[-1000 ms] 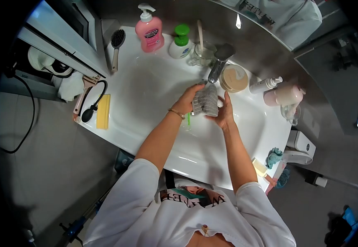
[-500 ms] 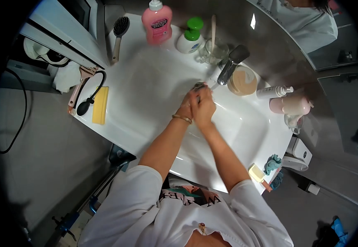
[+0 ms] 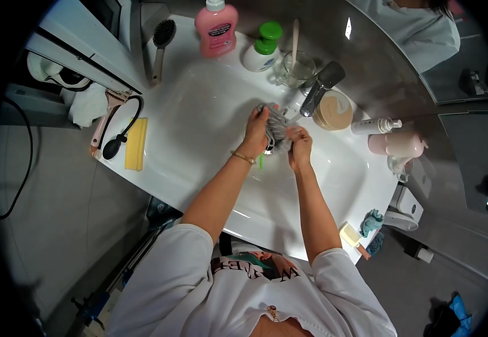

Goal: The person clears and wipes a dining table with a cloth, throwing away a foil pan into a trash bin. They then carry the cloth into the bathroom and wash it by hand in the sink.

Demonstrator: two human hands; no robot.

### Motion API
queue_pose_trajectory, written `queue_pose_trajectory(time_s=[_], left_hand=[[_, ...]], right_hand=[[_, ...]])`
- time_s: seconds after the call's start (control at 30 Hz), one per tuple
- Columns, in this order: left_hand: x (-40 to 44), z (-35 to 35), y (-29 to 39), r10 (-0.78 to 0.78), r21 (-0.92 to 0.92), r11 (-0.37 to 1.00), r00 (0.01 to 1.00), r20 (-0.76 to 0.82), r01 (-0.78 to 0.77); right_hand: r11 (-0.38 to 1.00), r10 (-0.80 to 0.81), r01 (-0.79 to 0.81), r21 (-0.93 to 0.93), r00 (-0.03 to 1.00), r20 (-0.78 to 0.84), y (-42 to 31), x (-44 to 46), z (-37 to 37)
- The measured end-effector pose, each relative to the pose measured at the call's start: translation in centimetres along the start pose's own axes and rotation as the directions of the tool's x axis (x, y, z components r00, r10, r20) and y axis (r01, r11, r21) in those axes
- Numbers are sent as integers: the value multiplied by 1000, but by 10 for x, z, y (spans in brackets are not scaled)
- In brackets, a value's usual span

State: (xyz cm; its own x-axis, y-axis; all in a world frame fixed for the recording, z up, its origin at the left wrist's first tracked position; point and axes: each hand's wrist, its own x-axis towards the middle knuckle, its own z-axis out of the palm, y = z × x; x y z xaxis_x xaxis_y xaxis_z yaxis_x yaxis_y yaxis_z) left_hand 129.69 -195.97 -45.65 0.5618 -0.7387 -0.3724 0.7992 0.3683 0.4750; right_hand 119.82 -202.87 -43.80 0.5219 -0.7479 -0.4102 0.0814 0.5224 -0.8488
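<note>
A small wet grey cloth (image 3: pixel 276 126) with pale streaks is stretched between my two hands over the white sink. My left hand (image 3: pixel 255 133), with a bracelet at its wrist, is closed round the cloth's left side. On the other side, my right hand (image 3: pixel 300 147) pinches the cloth's right edge, which is slightly blurred. The faucet (image 3: pixel 322 87) stands just beyond the cloth, its spout pointing toward it. Below the cloth shows a narrow bright green strip (image 3: pixel 261 162); what it belongs to is hidden.
Along the sink (image 3: pixel 193 135) rim stand a pink bottle (image 3: pixel 217 31), a green-topped pump bottle (image 3: pixel 262 50), a glass mug (image 3: pixel 297 70) and a tan-lidded jar (image 3: pixel 334 110). A hairbrush (image 3: pixel 162 42) and yellow board (image 3: pixel 136 145) lie left. Right are a soap bar (image 3: pixel 349 233) and teal cloth (image 3: pixel 372 222).
My hands were pressed together with the cloth mostly hidden between them. Now they are apart, the right one moved rightward, and the cloth is spread open between them.
</note>
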Motion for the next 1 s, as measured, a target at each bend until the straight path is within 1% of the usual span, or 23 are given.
queue_pose_trajectory(time_s=[0.03,0.07,0.1,0.13,0.17,0.23,0.3,0.37,0.4,0.43,0.5,0.57,0.63,0.67,0.7,0.73,0.77,0.8,0.83,0.87,0.9,0.97,1.0], left_hand=[[0,0,-5,-12,19,1000,999,-33,12],[-3,1,-12,-15,18,1000,999,-31,16],[-7,1,-21,-62,31,997,987,-151,68],[-9,0,-27,-106,38,992,957,-269,121],[-10,-2,-31,-110,38,991,957,-269,125],[-15,0,-31,-110,-33,994,961,-254,105],[-17,0,-23,-128,-57,992,950,-284,116],[-16,-3,-13,-209,-158,967,977,-49,199],[-19,0,-11,-147,-142,980,988,-58,137],[-19,-1,-12,-149,-142,980,987,-57,140],[-17,-5,-16,-122,-148,983,987,-105,106],[-13,-6,-25,-110,-200,976,988,-110,86],[-3,-9,-26,-96,-257,964,989,-114,64],[5,-13,-22,-168,-293,946,982,-86,136],[10,-15,-23,-236,-329,922,970,-57,205],[10,-15,-27,-238,-339,918,969,-60,205],[8,-14,-31,-219,-345,914,975,28,215],[7,-12,-31,-192,-340,914,974,119,222],[2,-7,-26,-169,-332,915,964,206,231],[-5,0,-22,-213,-174,956,968,135,235],[-12,2,-22,-209,-173,958,969,134,230],[-25,8,-23,-222,-242,949,973,-64,201],[-24,5,-22,-263,-207,948,962,-74,244]], right_hand=[[991,-129,131,35,990,-50,1,5,-1],[976,-138,159,146,980,-143,5,7,-1],[976,-139,160,146,979,-146,10,5,4],[967,-229,241,88,965,-130,14,3,6],[947,-314,319,30,943,-109,17,-2,7],[961,-275,277,-7,954,-122,13,-14,12],[938,-53,131,320,969,-242,3,-28,26],[947,1,59,314,982,-187,24,-18,8],[954,57,-15,300,989,-133,24,-19,9],[954,57,-14,300,989,-136,24,-19,9],[972,-91,148,182,953,-288,17,-13,17],[973,-103,156,173,955,-278,14,-11,20],[981,-165,188,51,942,-291,23,-10,23],[926,-361,318,-204,905,-225,33,-19,23],[831,-440,340,-440,886,-146,16,-47,47],[631,-578,448,-634,816,2,16,-50,52],[373,-659,529,-762,729,184,17,-51,52],[372,-658,533,-760,729,189,13,-40,50],[362,-605,396,-844,789,110,5,-21,46],[340,-554,251,-906,832,22,0,-7,44],[341,-553,254,-905,833,26,-3,1,43],[416,-426,55,-908,894,-141,-6,11,39],[482,-506,132,-866,849,-152,2,7,41]])
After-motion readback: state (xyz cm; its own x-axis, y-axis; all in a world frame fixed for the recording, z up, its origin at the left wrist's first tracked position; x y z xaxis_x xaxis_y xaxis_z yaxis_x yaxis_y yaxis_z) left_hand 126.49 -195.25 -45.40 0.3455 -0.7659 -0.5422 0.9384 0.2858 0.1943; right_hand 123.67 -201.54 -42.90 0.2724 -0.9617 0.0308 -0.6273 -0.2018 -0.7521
